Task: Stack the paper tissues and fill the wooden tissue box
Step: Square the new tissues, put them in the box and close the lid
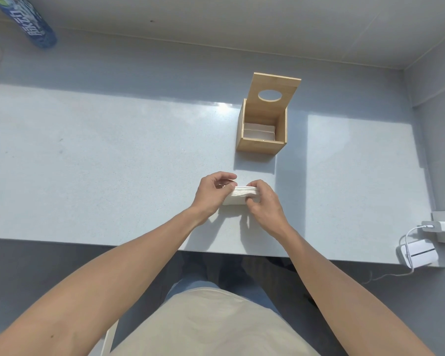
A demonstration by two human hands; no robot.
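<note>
- Pinching a stack of paper tissues (238, 196) between them, both hands sit close together just above the near part of the surface (100, 176): the left hand (212, 192) clamps the stack's left end with thumb over the top, and the right hand (263, 201) clamps the right end, fingers curled round it.
- The stack looks squared up and slightly lifted or tilted at its far edge; whether its underside touches the surface cannot be told.
- Just beyond the hands, well within reach, stands the wooden tissue box (261, 132), its lid (274, 95) with a round hole swung upright at the back.
- Some white tissues (259, 132) already lie flat in the bottom of the box, so the job appears partly done, with this stack probably going in next.
- Risk one: the sheets are loose and thin, so a slack grip on either end could let the middle sag and the stack fan apart on the way over.
- Risk two: the box opening looks only a little wider than the stack, so a skewed approach could catch a corner on the rim and crumple the sheets.
- Risk three: a knock against the upright lid could tip it shut.
- Farther off, a bottle (27, 21) lies at the far left and a charger (419, 253) sits at the right edge, both well clear.
</note>
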